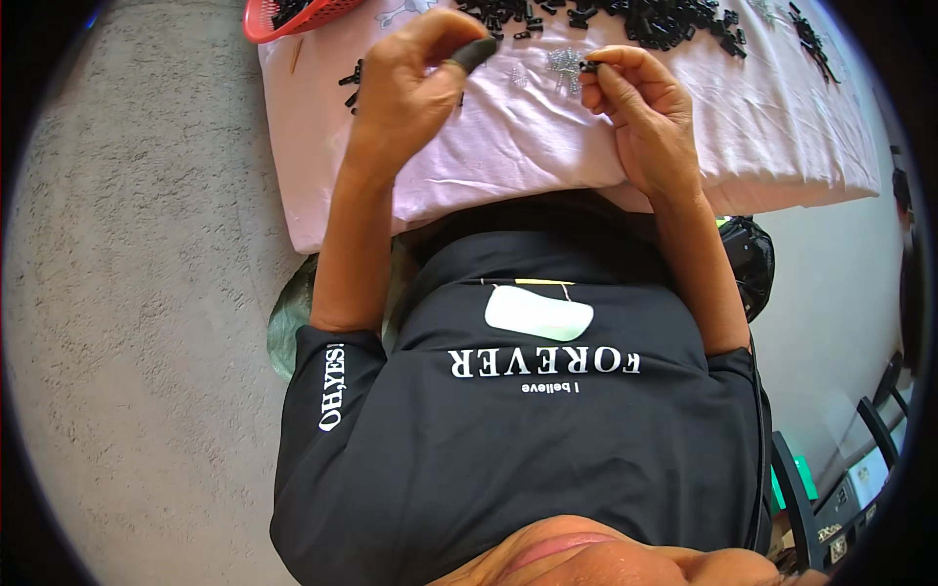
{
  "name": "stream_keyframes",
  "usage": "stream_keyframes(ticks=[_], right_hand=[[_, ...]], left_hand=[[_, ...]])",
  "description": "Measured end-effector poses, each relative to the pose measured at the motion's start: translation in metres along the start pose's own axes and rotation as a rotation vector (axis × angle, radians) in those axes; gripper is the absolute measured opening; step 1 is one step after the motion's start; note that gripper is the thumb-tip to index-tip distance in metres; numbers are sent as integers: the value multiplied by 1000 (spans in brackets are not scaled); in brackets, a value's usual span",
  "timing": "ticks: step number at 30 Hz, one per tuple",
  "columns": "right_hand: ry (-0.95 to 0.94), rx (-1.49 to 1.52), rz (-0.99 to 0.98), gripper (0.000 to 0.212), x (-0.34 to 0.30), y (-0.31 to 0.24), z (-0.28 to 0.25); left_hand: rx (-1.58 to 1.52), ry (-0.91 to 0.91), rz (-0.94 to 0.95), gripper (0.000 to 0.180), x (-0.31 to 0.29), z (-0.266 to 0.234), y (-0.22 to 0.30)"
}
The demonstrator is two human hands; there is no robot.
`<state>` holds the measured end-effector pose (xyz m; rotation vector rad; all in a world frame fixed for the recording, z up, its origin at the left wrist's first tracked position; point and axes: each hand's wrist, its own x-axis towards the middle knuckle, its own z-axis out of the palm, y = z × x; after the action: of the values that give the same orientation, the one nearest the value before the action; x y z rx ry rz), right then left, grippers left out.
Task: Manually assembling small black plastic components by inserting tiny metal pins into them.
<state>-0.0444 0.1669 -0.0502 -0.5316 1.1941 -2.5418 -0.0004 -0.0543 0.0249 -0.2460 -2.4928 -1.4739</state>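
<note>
My right hand [650,122] pinches a small black plastic piece [589,66] between thumb and fingertips, above the pink cloth. To its left, my left hand [410,93] is raised with fingers curled and the thumb, in a dark finger cover [474,57], pressed towards the index finger. Whether anything is between those fingertips I cannot make out. Beside the right fingertips lies a small heap of thin silver metal bits [565,68]. Behind both hands spreads a large pile of black plastic pieces [669,21]. Several more black pieces [352,76] lie just left of my left hand.
A red basket [332,14] with black pieces stands at the table's far left corner. Near it lies a thin wooden stick [296,56]. Thin black strips [813,41] lie at the far right. The pink cloth [469,176] hangs over the table's near edge, close to my body.
</note>
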Motion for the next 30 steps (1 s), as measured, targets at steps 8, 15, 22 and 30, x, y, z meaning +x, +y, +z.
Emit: stream_keyframes(ticks=[8,15,22,30], right_hand=[[-25,-53,3,16,0,2,1],[-12,-177,9,14,-1,1,5],[-5,-182,41,13,-1,-1,7],[-17,-102,63,14,-1,-5,6]], left_hand=[[532,-73,-157,20,-40,-3,-16],[560,-19,-25,14,-35,7,-17],[59,31,10,16,-19,35,21],[28,69,107,21,-8,49,25]])
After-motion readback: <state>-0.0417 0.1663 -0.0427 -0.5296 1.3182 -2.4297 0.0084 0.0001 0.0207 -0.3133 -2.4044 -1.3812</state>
